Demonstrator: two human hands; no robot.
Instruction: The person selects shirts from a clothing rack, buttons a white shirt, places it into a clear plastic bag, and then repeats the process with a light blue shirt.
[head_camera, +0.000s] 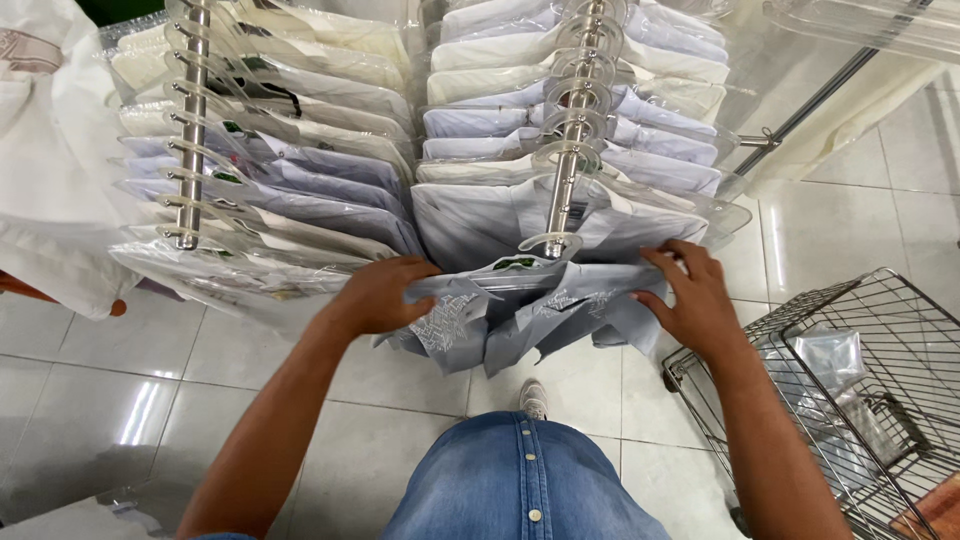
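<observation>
A pale grey-blue shirt (520, 310) with patterned embroidery hangs on a clear plastic hanger (549, 245) at the front of a metal rail (572, 130). My left hand (380, 295) grips the shirt's left shoulder. On the other side my right hand (690, 290) holds the right shoulder, fingers spread over the fabric. Behind this shirt hang several white and light blue shirts (560, 110) in clear plastic covers.
A second rail (190, 130) of covered shirts hangs to the left, with white garments (45, 150) beyond it. A wire basket (850, 390) holding plastic-wrapped packs stands on the tiled floor at right. My denim shirt (520, 480) and shoe (535, 398) show below.
</observation>
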